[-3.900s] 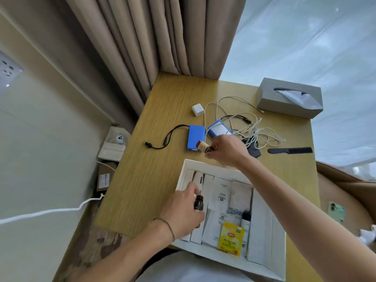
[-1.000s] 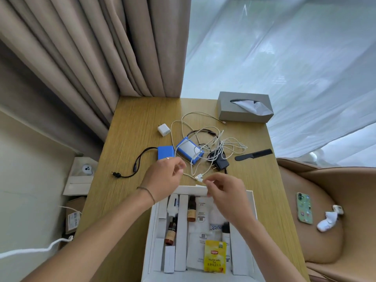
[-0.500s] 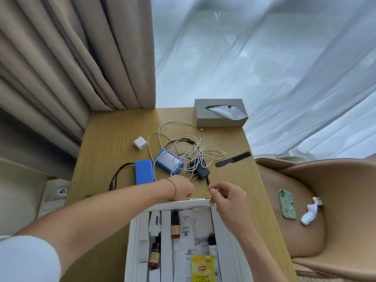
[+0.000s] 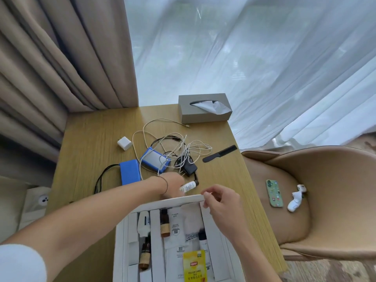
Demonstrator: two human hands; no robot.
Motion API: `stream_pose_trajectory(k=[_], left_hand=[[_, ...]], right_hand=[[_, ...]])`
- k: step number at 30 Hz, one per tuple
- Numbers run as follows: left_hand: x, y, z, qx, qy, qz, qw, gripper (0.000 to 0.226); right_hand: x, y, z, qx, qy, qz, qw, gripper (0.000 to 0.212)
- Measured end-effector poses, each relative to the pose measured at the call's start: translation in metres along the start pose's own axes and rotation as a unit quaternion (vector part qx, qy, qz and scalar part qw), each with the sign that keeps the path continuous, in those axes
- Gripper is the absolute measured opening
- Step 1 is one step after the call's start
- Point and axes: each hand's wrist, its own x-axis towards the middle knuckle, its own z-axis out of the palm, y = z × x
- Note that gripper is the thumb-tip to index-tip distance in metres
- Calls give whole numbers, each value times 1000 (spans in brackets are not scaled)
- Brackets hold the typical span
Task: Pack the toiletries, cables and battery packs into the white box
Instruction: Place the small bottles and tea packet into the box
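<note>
The left hand is closing its grip around a small white bottle with a dark cap, holding it just above the desk beyond the white box. The right hand is pinching the box's far rim between fingertips. Tangled cables and two blue battery packs are lying farther back on the desk.

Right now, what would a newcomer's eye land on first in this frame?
Probably the tangle of white cables mid-desk, draped over a blue battery pack. Next, the left hand holding a small white bottle just beyond the white box, whose far edge the right hand pinches.
</note>
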Motion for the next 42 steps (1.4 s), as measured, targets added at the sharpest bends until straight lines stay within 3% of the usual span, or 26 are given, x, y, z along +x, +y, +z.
stream_pose_trajectory(k=[4, 6, 7, 10, 13, 15, 21, 26, 29, 32, 37, 42], left_hand=[[-24, -9, -16, -123, 86, -31, 988, 21], [-47, -13, -23, -220, 153, -35, 963, 12], [-61, -14, -25, -271, 195, -31, 942, 4], [-104, -8, -30, -426, 279, 1, 860, 15], [-143, 6, -30, -596, 289, 22, 749, 31], [-160, 13, -27, -638, 280, 21, 717, 26], [-183, 32, -7, -637, 272, -10, 721, 9], [-189, 42, 14, -643, 290, -42, 708, 15], [-191, 46, 26, -643, 292, -56, 706, 9], [-192, 52, 35, -640, 290, -64, 709, 9], [-193, 60, 40, -648, 291, -74, 700, 13], [-194, 66, 40, -664, 279, -73, 690, 8]], right_hand=[[20, -3, -8, -9, 4, -12, 1000, 15], [36, -2, -10, -23, 2, -16, 1000, 15], [46, 0, -10, -35, 1, -13, 999, 16], [76, 6, -7, -80, -22, -2, 997, 16], [108, 17, -1, -172, -49, -3, 984, 20], [129, 26, 2, -241, -57, -3, 969, 27], [182, 52, 13, -371, -80, -16, 925, 30], [201, 72, 21, -425, -93, -66, 898, 18], [206, 84, 19, -414, -101, -94, 900, 7], [212, 89, 16, -408, -111, -99, 901, 17], [217, 93, 15, -461, -129, -128, 868, 36], [203, 87, 11, -431, -156, -111, 882, 15]])
